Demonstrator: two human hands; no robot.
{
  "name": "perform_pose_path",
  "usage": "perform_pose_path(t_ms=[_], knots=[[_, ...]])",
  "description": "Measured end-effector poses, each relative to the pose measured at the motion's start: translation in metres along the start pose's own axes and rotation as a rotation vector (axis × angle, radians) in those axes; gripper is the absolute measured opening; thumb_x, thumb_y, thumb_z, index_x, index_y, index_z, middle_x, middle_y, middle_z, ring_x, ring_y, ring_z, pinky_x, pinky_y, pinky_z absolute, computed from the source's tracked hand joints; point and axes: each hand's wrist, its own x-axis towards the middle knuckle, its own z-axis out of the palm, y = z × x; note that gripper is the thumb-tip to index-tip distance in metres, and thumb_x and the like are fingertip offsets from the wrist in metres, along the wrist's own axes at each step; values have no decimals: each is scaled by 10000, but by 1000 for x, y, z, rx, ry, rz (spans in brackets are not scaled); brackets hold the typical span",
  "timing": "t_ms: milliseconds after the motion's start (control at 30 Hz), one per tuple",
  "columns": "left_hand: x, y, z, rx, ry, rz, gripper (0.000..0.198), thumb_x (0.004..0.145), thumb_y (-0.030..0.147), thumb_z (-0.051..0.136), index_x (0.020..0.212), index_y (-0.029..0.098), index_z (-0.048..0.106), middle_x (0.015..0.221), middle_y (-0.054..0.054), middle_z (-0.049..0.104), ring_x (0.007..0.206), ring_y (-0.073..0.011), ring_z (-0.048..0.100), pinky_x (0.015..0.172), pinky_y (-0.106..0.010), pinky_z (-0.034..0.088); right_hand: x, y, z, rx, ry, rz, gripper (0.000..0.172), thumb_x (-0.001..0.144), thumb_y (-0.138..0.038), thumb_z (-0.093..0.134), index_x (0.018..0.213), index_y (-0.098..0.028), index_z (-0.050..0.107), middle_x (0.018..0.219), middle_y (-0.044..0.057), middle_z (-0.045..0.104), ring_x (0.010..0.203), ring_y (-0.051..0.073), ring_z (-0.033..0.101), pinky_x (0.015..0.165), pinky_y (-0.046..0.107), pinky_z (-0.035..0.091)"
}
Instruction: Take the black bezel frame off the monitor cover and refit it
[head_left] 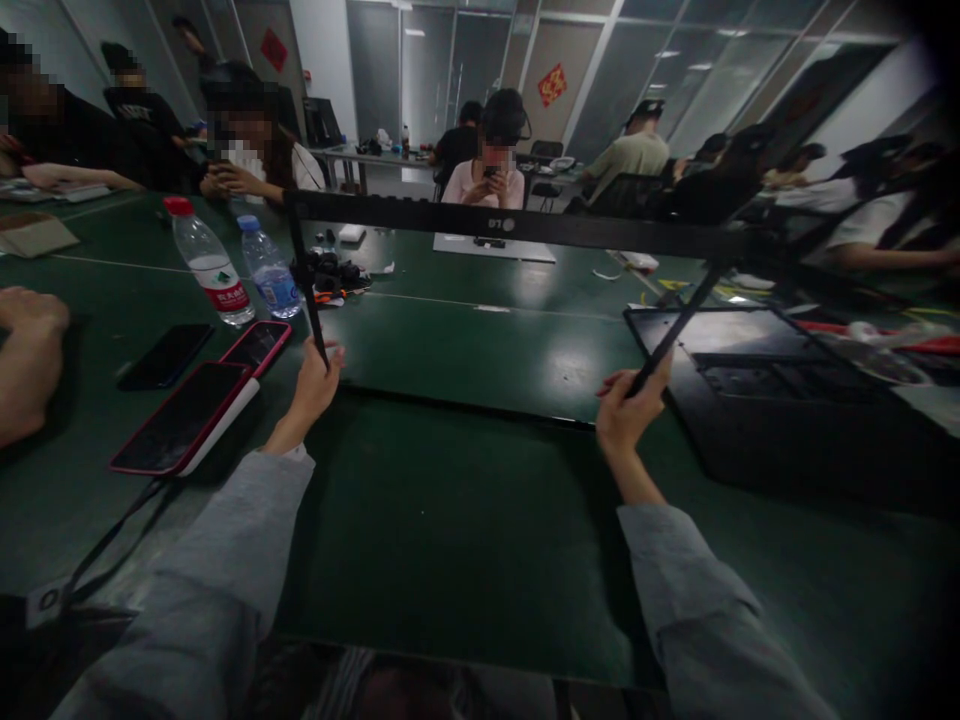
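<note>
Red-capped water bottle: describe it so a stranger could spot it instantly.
On the green table, left of the left hand, stand two water bottles. The red-capped bottle is the taller, left one, with a red label; the blue-capped bottle stands beside it.

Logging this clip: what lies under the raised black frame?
A flat dark panel lies on the green table below the frame, held by left hand and right hand. Anything beneath the panel is covered.
</note>
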Motion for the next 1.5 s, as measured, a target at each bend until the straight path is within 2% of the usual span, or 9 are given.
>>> perform_pose_path(t_ms=[100, 233, 333, 433, 567, 700, 867, 1167, 1500], knots=[[-2, 10, -2, -39, -98, -107, 556, 1083, 477, 445, 1539, 166, 382, 1084, -95, 754, 654, -156, 696, 781, -346, 591, -1, 12, 7, -13, -24, 83, 624, 1025, -370, 361, 1612, -163, 325, 831, 18, 634, 624, 190, 632, 739, 369, 573], [-2, 14, -6, -8, -47, -213, 502, 1069, 419, 448, 1497, 156, 433, 1015, -71, 783, 598, -154, 668, 725, -320, 567, -2, 36, 15, -100, -247, 127, 725, 900, -401, 542, 1551, -107, 424, 941, 101, 718, 803, 278, 700, 893, 482, 579], [0, 12, -8, 101, -1, -266, 461, 1011, 346, 520, 1425, 145, 549, 1053, -97, 798, 833, -220, 752, 858, -357, 572, -6, 52, 22, -95, -351, 158, 633, 849, -401, 588, 1408, -103, 585, 940, 130, 744, 885, 311, 717, 955, 521, 564], [2, 10, -9, 179, -16, -279, 372, 928, 314, 599, 1238, 143, 713, 1151, -130, 798, 1124, -279, 739, 1011, -373, 538, -7, 67, 28, -38, -371, 252, 550, 800, -396, 641, 1271, -115, 687, 905, 122, 759, 883, 303, 731, 956, 521, 574], [4, 12, -10, 212, -56, -253, 421, 895, 307, 617, 1257, 137, 750, 1258, -132, 779, 1175, -288, 717, 1049, -379, 526, -5, 78, 31, 100, -412, 338, 558, 768, -381, 670, 1261, -123, 713, 974, 115, 783, 902, 283, 748, 951, 515, 599], [3, 13, -10, 310, -101, -248, 444, 925, 298, 572, 1305, 141, 743, 1280, -139, 768, 1151, -291, 709, 1053, -399, 517, -4, 79, 29, 222, -444, 325, 585, 807, -374, 638, 1345, -150, 693, 1137, 122, 790, 1062, 286, 756, 1060, 536, 571], [0, 8, -7, 509, -110, -153, 451, 936, 319, 542, 1296, 142, 749, 1289, -173, 726, 1205, -324, 648, 1088, -429, 490, -7, 81, 26, 66, -482, 214, 587, 875, -371, 581, 1426, -185, 662, 1429, 133, 694, 1365, 305, 636, 1218, 562, 435], [-1, -1, -4, 579, -148, -132, 477, 960, 360, 525, 1334, 146, 729, 1290, -192, 685, 1218, -345, 616, 1088, -454, 491, -9, 88, 30, -114, -541, 166, 595, 894, -291, 549, 1477, -197, 626, 1436, 124, 692, 1353, 335, 647, 1218, 602, 427], [-7, 24, -1, 477, -212, -159, 616, 970, 523, 594, 1493, 198, 611, 1523, -209, 550, 1418, -433, 484, 1139, -600, 429, -8, 72, 26, -103, -462, 174, 567, 859, -266, 563, 1396, -104, 639, 1386, 224, 699, 1354, 345, 644, 1214, 567, 437]])
